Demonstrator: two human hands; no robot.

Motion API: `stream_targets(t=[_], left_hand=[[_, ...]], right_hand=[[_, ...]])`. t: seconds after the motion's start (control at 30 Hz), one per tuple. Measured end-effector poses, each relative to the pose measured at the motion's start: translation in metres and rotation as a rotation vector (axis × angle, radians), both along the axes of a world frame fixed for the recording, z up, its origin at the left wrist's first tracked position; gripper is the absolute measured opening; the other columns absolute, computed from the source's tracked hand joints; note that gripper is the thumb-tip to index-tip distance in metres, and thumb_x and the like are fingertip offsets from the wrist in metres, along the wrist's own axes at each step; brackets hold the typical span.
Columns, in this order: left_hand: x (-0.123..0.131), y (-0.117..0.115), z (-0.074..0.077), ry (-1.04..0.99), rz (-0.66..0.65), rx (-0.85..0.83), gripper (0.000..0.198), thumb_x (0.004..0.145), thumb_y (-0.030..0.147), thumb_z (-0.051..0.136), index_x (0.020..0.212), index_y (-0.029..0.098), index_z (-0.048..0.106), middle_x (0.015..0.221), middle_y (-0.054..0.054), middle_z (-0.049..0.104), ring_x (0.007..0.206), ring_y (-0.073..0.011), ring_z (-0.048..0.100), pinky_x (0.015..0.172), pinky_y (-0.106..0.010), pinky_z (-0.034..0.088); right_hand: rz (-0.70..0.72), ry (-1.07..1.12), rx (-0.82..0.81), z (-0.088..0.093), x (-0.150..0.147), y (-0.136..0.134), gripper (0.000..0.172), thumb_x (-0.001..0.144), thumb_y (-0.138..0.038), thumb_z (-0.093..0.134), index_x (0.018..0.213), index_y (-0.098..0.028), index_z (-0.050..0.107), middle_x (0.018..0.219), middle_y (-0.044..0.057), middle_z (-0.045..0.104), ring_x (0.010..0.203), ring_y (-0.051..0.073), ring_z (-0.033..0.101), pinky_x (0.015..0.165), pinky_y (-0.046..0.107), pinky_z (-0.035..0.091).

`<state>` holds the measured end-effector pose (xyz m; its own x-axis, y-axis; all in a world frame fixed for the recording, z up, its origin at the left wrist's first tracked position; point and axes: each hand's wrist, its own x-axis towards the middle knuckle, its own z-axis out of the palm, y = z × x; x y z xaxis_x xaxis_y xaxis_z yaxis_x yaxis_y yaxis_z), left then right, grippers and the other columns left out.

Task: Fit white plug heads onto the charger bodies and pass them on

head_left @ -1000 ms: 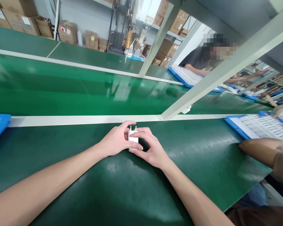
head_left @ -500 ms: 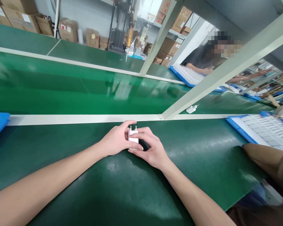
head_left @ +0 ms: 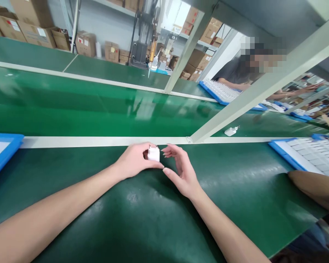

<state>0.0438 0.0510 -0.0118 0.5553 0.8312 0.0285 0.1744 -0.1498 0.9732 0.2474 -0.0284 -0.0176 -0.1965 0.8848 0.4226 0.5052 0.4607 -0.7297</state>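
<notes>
A small white plug-in charger (head_left: 154, 154) sits in my left hand (head_left: 135, 159), above the green worktop (head_left: 137, 219). The fingers of that hand curl behind the charger and the thumb lies along its near side; its prongs are hardly visible at this angle. Just to the right, my right hand (head_left: 183, 171) is apart from the charger, its thumb and fingers spread and nothing between them.
Another white charger (head_left: 231, 131) lies on the green belt beyond the pale rail (head_left: 98, 141). Blue-edged trays stand at left (head_left: 18, 140) and right (head_left: 283, 155), the right one filled with white pieces. A slanting post (head_left: 235, 98) crosses the view. A neighbour's arm (head_left: 312, 186) rests at right.
My right hand has let go of the charger and moved right, its fingers opening. The charger has turned in my left hand, so its prongs no longer point plainly upward. The view has shifted slightly.
</notes>
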Motion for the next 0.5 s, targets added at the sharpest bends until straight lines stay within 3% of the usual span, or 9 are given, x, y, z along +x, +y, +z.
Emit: stream_targets(t=[0.1,0.23,0.37,0.5], left_hand=[[-0.025,0.038,0.011,0.069,0.220,0.155,0.048,0.072,0.047,0.084,0.107,0.018,0.069,0.094,-0.003,0.072,0.082,-0.0189,0.063,0.076,-0.029,0.047],[-0.077,0.095,0.012,0.404,0.499,0.384,0.043,0.087,0.043,0.071,0.119,0.015,0.064,0.102,-0.009,0.071,0.093,-0.0236,0.065,0.085,-0.033,0.047],[-0.109,0.119,-0.002,0.639,0.517,0.412,0.038,0.089,0.041,0.072,0.113,0.012,0.064,0.109,-0.015,0.068,0.102,-0.0281,0.064,0.090,-0.036,0.047],[-0.104,0.119,-0.009,0.714,0.454,0.437,0.052,0.087,0.049,0.073,0.123,0.013,0.061,0.121,-0.016,0.066,0.111,-0.0286,0.063,0.093,-0.035,0.048]], right_hand=[[-0.082,0.046,-0.039,-0.006,0.001,0.005,0.050,0.098,-0.039,0.063,0.144,-0.031,0.045,0.124,0.009,0.059,0.111,0.024,0.060,0.102,0.046,0.052],[-0.126,0.067,-0.097,-0.010,-0.001,0.013,0.045,0.097,-0.045,0.063,0.137,-0.028,0.052,0.118,0.009,0.063,0.106,0.023,0.063,0.101,0.045,0.054],[-0.169,0.052,-0.146,-0.009,0.001,0.022,0.050,0.092,-0.058,0.064,0.131,-0.028,0.058,0.113,0.010,0.068,0.103,0.026,0.067,0.098,0.048,0.057],[-0.231,0.068,-0.173,-0.012,0.009,0.036,0.053,0.080,-0.070,0.070,0.119,-0.035,0.065,0.108,0.015,0.073,0.096,0.031,0.073,0.089,0.048,0.062]])
